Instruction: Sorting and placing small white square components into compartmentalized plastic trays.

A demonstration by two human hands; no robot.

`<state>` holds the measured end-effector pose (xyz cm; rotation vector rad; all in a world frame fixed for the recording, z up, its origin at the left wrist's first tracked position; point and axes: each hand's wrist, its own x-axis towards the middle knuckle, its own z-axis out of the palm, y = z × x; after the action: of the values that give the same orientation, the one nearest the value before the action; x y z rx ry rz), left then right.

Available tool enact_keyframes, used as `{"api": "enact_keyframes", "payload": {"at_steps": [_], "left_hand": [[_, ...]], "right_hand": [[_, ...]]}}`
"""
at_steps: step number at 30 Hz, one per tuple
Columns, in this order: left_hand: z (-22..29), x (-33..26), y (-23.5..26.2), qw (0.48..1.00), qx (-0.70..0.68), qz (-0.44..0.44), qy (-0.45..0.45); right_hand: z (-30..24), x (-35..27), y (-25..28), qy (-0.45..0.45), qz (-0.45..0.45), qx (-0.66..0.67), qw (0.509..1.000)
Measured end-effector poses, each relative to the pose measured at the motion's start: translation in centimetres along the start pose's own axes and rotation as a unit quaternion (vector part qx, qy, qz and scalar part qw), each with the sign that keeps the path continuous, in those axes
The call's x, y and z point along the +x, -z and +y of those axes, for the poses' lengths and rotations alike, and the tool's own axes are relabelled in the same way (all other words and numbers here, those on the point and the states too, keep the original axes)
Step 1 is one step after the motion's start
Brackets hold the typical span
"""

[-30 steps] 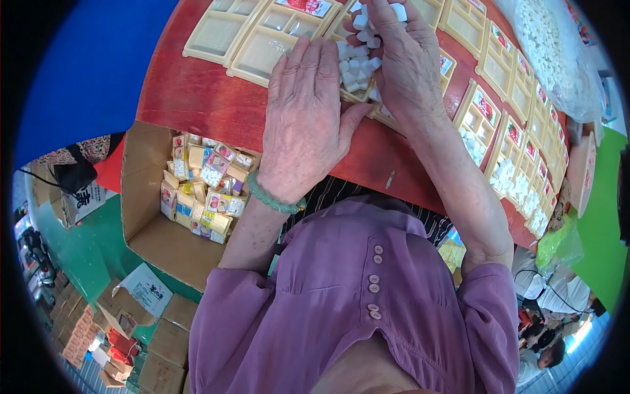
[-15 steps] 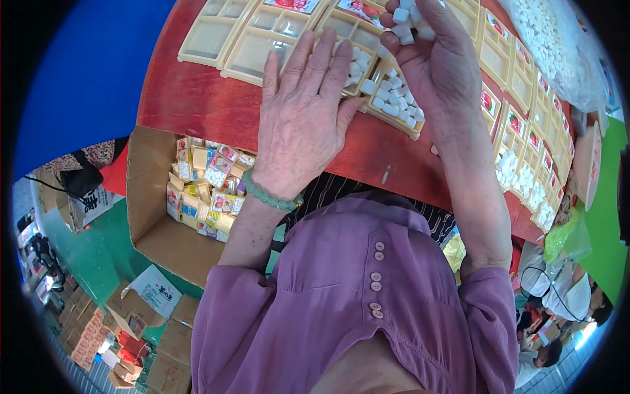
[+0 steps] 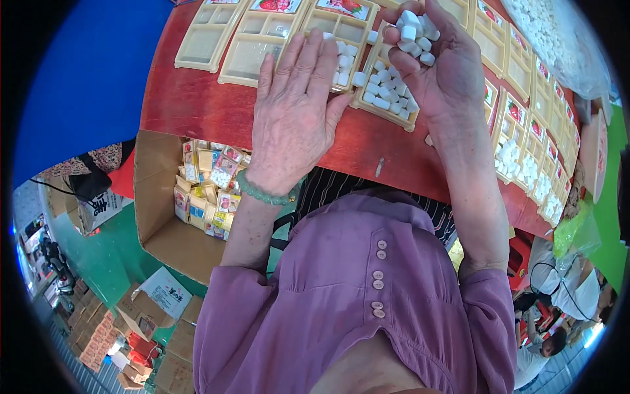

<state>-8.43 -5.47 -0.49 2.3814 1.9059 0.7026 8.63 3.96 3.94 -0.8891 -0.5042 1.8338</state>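
Note:
My left hand [image 3: 292, 118] lies flat, fingers stretched out, over the near compartment of a cream plastic tray [image 3: 341, 26]. White cubes [image 3: 342, 62] show in that compartment beside its fingers. To the right my right hand [image 3: 453, 82] is raised palm up with its fingers curled around a handful of small white cubes [image 3: 413, 36]. Below it, another tray compartment holds a heap of white cubes [image 3: 388, 92], partly hidden by the hand. One loose cube [image 3: 359, 79] rests at the edge between these two trays.
Trays without cubes [image 3: 252, 62] stand to the left on the red table [image 3: 197, 98]. More trays [image 3: 518, 141], several holding cubes, line the right side. A clear bag of white cubes [image 3: 551, 46] lies far right. Below the table's left edge is a cardboard box [image 3: 157, 197] of small packages.
My right hand has shifted slightly nearer and turned, so more of its cubes show. My left hand stays flat over the same tray, its fingers slightly closer together.

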Motion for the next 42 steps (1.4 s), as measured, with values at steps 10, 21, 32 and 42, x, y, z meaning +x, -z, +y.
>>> {"api": "enact_keyframes", "payload": {"at_steps": [10,21,32,42], "left_hand": [[-0.3,-0.1,0.2,0.998,-0.046,0.03,-0.023],[-0.2,-2.4,0.8,0.981,-0.053,0.187,0.019],[-0.6,-2.3,1.5,0.973,-0.116,0.194,0.034],[-4.3,-0.4,2.8,0.968,-0.06,0.225,0.094]], "right_hand": [[0.8,4.4,4.6,0.012,-0.496,0.18,0.85],[-0.7,-2.3,-1.0,0.061,-0.102,-0.692,0.712],[0.6,-2.2,-0.8,0.216,-0.174,-0.754,0.596],[2.3,1.3,-7.6,0.183,-0.232,-0.686,0.665]]}}
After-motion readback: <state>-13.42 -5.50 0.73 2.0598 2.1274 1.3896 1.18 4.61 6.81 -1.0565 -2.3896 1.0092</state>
